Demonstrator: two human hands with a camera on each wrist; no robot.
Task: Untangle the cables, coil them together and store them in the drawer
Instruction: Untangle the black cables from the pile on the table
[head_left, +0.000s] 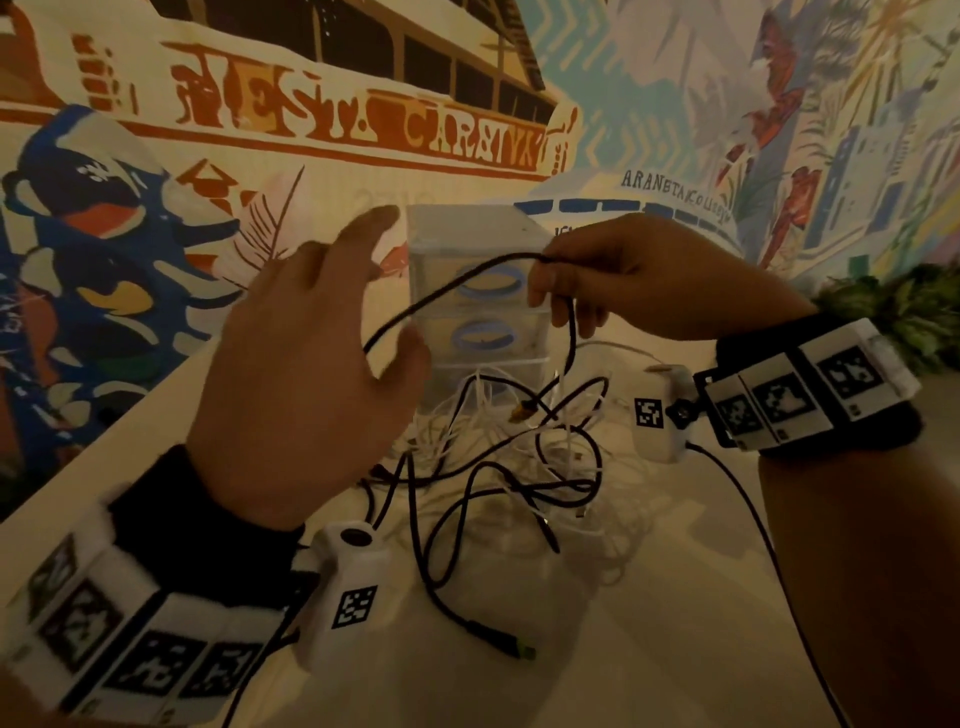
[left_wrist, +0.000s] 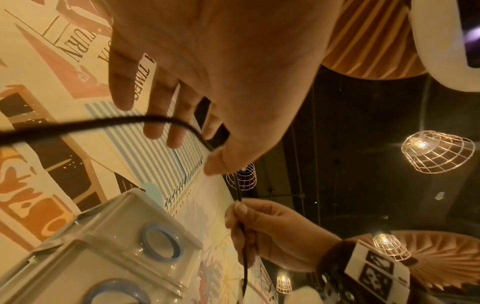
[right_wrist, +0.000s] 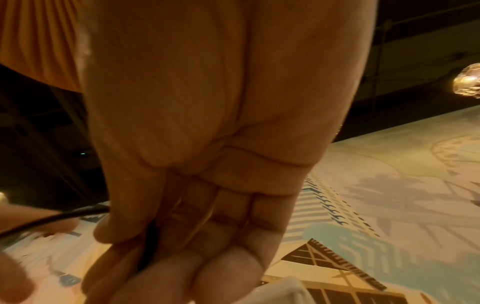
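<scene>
- Head view: right hand (head_left: 639, 275) pinches black cable (head_left: 447, 283); span runs left to left hand (head_left: 306, 364), thumb hooked under, other fingers (left_wrist: 153, 115) spread.
- Tangle (head_left: 519, 457) on table (head_left: 649, 623) below both.

The wall mural (head_left: 467, 130) carries painted lettering: "ARANETA" in dark capitals at about two o'clock of the head view, above a striped band. Large orange letters at twelve o'clock are too stylised to read. The wristbands (head_left: 810, 395) show coded squares only.

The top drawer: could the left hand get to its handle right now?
Probably yes. The left hand is open just before the top drawer, but a black cable stretches between them and rests against its thumb.
</scene>
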